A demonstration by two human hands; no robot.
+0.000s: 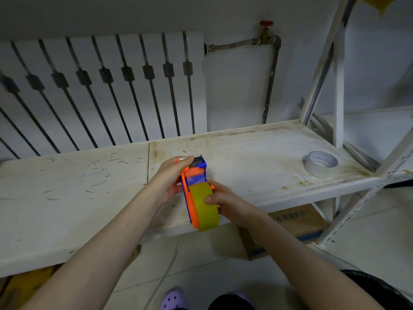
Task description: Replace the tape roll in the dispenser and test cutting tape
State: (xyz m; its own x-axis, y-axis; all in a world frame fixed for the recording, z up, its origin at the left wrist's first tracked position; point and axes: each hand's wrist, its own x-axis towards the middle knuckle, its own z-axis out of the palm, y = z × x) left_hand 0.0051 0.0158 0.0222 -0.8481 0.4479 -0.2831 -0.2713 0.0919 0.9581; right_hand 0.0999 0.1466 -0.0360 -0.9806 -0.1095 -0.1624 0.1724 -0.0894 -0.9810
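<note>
I hold a blue and orange tape dispenser (194, 175) above the front edge of the white shelf (257, 153). A yellowish tape roll (204, 211) sits in its wheel end, nearest me. My left hand (169, 177) grips the dispenser's far end, fingers over the cutter head. My right hand (223, 200) presses on the right side of the yellowish roll, thumb on its outer face. A white, nearly empty tape roll (321, 164) lies flat on the shelf at the far right, apart from both hands.
A white radiator (100, 86) and a pipe with a red valve (266, 32) stand behind the shelf. White shelf uprights (338, 97) rise at the right. A cardboard box (297, 224) sits under the shelf. My purple shoe (173, 298) is on the tiled floor.
</note>
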